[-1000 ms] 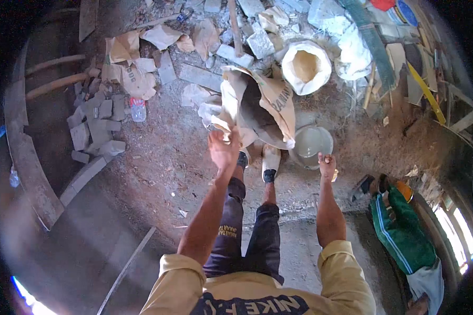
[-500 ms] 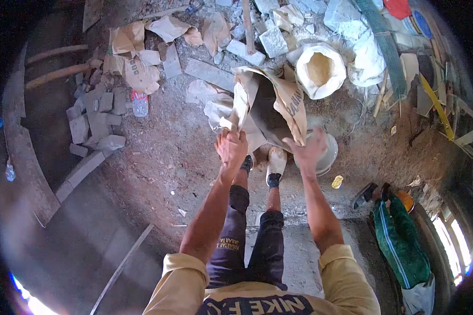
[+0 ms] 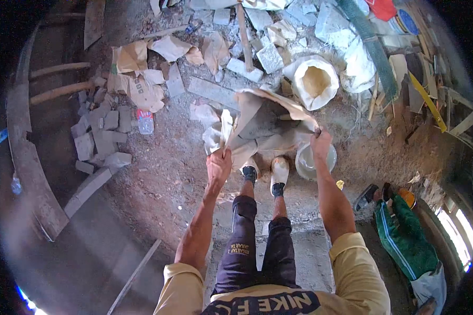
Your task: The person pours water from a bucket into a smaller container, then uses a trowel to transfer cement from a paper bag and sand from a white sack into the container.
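**Both hands spread a torn-edged paper sack by its mouth**

The paper sack hangs between the two hands, its mouth wide and its greyish inner side showing. The left hand has its fingers bunched together, clamped on the near left edge; the right hand has its fingers closed on the right corner. The step in hand looks like holding the sack open and steadying it. Moving it from here calls for both hands to travel together with even tension, since the paper looks limp and could tear or fold inward. Whether its base touches the ground, or anything lies inside, I cannot tell.

Just beyond the sack, to the right, stands a white bag with its rim rolled open and pale yellowish material inside. A bucket sits close by the sack's right corner, partly behind the right forearm, and could catch a foot or the paper. Two shoes are just on the near side of the sack. Farther left of it are crumpled paper and broken blocks; well off to its near right is another person's green-clothed leg.
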Tool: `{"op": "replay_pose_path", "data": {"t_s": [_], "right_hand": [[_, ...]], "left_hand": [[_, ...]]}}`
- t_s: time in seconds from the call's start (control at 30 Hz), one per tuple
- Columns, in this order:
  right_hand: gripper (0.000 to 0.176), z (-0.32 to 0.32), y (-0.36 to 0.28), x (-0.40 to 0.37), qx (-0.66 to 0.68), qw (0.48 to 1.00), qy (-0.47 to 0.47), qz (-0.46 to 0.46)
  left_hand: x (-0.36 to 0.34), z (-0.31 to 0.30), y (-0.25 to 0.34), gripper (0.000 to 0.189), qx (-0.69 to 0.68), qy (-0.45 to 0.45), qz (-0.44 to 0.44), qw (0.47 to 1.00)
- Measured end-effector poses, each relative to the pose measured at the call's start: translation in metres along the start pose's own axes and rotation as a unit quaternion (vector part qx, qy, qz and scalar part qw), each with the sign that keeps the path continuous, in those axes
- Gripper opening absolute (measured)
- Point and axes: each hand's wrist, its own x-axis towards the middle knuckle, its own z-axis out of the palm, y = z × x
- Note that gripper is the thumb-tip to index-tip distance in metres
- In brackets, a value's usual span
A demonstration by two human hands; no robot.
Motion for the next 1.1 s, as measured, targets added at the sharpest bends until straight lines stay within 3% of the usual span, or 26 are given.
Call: {"op": "replay_pose_path", "data": {"t_s": [0.13,0.23,0.27,0.33,0.4,0.6,0.7,0.77,0.8,0.87,0.9,0.97,1.1], "right_hand": [[0.017,0.013,0.024,0.004,-0.04,0.996,0.069,-0.043],[0.015,0.023,0.025,-0.013,-0.066,0.997,0.009,-0.045],[0.015,0.032,0.023,-0.021,-0.067,0.995,-0.012,-0.075],[0.015,0.048,0.014,-0.016,-0.062,0.992,-0.026,-0.11],[0.017,0.058,0.015,-0.023,-0.053,0.996,0.007,-0.069],[0.017,0.03,-0.005,-0.027,0.009,0.996,-0.078,-0.031],[0.026,0.032,-0.004,-0.026,0.036,0.991,-0.05,-0.118],[0.042,0.028,-0.014,-0.022,0.019,0.982,-0.071,-0.171],[0.042,0.027,-0.024,-0.022,0.018,0.982,-0.072,-0.175],[0.059,0.029,-0.051,-0.023,-0.054,0.953,-0.023,-0.298],[0.069,0.036,-0.06,-0.021,-0.063,0.95,-0.026,-0.305],[0.069,0.05,-0.09,-0.015,-0.05,0.942,-0.026,-0.33],[0.061,0.084,-0.161,0.008,0.029,0.931,-0.074,-0.356]], "left_hand": [[0.015,-0.039,0.032,0.033,0.003,-0.021,0.057,0.998],[0.038,-0.045,0.017,0.031,-0.004,-0.062,-0.026,0.998],[0.045,-0.038,-0.006,0.031,0.061,-0.041,-0.016,0.997],[0.049,-0.042,-0.02,0.032,0.06,-0.065,-0.066,0.994],[0.051,-0.041,-0.032,0.032,0.055,-0.058,-0.064,0.995],[0.052,-0.046,-0.023,0.035,0.054,-0.054,-0.096,0.992],[0.052,-0.047,-0.019,0.037,0.069,-0.039,-0.102,0.992],[0.053,-0.058,-0.003,0.04,0.085,-0.103,-0.181,0.974],[0.051,-0.058,-0.004,0.04,0.082,-0.1,-0.182,0.975],[0.052,-0.054,-0.009,0.044,0.119,-0.023,-0.101,0.987],[0.055,-0.052,-0.009,0.044,0.118,-0.02,-0.102,0.988],[0.066,-0.049,-0.005,0.047,0.093,0.078,0.009,0.993],[0.112,-0.031,0.007,0.042,0.071,0.095,0.083,0.989]]}}
